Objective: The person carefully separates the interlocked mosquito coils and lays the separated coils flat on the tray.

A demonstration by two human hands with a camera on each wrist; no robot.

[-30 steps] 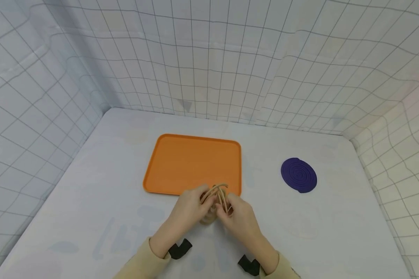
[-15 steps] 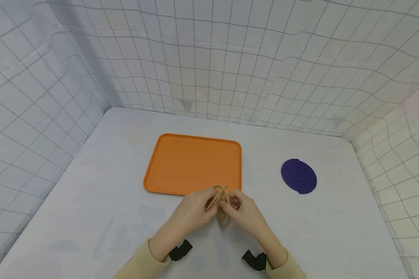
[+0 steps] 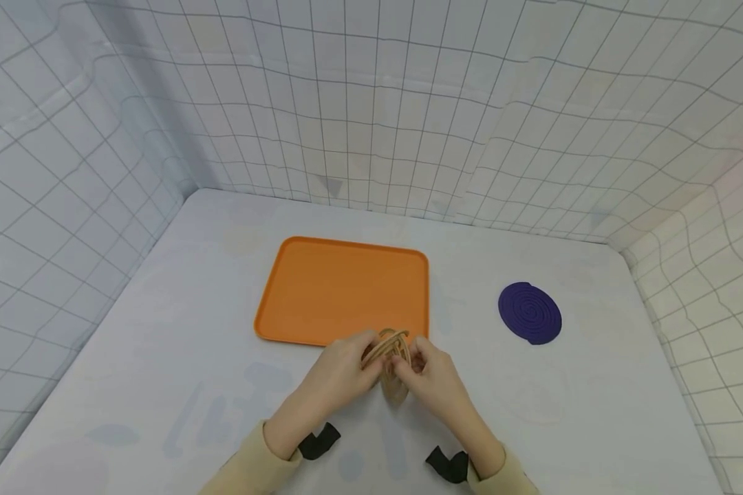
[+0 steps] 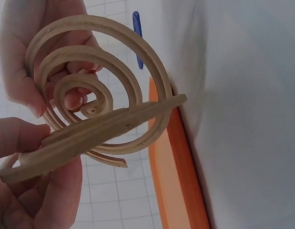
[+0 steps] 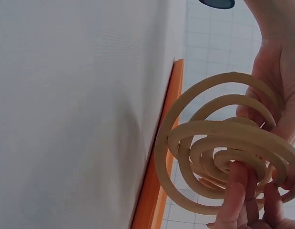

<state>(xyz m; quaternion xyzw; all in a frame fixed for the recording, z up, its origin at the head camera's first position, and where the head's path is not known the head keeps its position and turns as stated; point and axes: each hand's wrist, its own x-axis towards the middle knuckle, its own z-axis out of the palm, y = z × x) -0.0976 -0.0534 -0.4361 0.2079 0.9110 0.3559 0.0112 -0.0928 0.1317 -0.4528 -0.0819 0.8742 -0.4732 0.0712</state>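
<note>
Two tan, wood-like spiral coils (image 3: pixel 393 395) are held above the table just in front of the tray, one threaded through the other. My left hand (image 3: pixel 340 368) pinches one coil (image 4: pixel 104 128) between thumb and fingers; it appears nearly edge-on in the left wrist view. The other coil (image 4: pixel 90 20), a wide round spiral facing that camera, is gripped by my right hand (image 3: pixel 436 378). In the right wrist view, the right fingers (image 5: pixel 235 193) reach in at the coil's centre. The fingers hide parts of both coils.
An orange tray (image 3: pixel 347 292) lies just beyond the hands on the white table (image 3: pixel 192 385). To the right lies a flat dark purple spiral disc (image 3: pixel 530 313). Grid-patterned sheets (image 3: pixel 378 103) hang at the back and sides. Black pieces (image 3: pixel 320 442) sit by both wrists.
The right hand has shifted slightly right, and the tan coils have turned and tilted between the hands. Both hands keep their hold. The tray and purple disc stay in place.
</note>
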